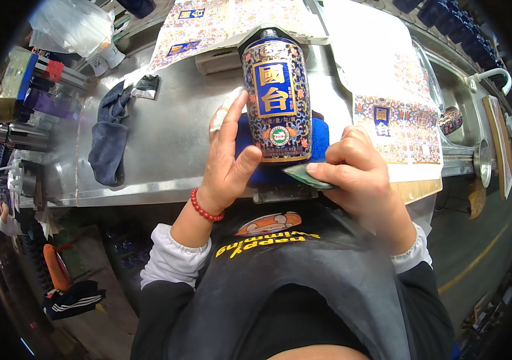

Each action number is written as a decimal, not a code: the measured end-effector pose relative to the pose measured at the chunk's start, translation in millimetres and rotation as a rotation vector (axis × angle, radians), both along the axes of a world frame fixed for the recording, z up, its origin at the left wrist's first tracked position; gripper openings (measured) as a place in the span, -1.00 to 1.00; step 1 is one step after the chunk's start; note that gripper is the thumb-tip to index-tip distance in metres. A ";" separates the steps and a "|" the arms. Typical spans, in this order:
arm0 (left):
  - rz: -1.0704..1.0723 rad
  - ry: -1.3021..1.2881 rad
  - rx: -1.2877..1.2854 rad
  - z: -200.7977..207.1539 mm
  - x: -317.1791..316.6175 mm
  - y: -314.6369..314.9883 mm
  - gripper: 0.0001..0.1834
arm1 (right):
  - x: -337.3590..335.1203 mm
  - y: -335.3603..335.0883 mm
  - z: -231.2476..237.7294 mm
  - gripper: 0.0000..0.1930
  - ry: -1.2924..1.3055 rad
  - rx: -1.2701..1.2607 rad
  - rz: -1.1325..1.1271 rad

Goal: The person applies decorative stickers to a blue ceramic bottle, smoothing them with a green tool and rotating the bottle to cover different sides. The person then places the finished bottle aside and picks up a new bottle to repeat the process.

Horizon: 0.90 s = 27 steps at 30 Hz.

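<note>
A dark blue bottle [275, 90], patterned with colourful flowers and a gold-edged blue label, lies on a blue cloth [320, 139], its neck pointing away from me. My left hand [227, 150] is beside the bottle's left side, fingers stretched out and thumb apart; white wrapping covers a fingertip. Whether those fingers touch the glass I cannot tell. In my right hand [358, 162], near the bottle's base, a flat green scraper-like piece [308, 176] is pinched between thumb and curled fingers. Its edge lies close to the base.
Printed decal sheets [397, 120] lie on the right, with more sheets [199, 27] behind. A crumpled dark cloth [109, 138] rests on the metal table [166, 144] at left. Far right are a sink with a white tap [490, 77] and a metal bowl [482, 161].
</note>
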<state>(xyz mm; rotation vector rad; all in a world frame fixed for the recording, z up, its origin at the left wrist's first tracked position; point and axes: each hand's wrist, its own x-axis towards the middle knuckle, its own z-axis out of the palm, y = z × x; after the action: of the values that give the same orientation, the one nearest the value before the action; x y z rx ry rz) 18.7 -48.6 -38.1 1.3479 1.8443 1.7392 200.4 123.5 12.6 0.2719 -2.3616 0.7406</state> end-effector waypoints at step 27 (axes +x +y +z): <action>-0.003 0.247 -0.075 2.8 -1.6 -8.5 -0.02 | -11.0 -1.1 18.2 -0.63 -0.121 0.037 0.187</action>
<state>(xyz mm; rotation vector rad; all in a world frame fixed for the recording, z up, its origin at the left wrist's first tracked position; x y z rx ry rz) 17.1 -57.1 -35.3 1.5947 2.0103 1.5426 189.3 122.4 30.8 0.4820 -2.4895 0.8217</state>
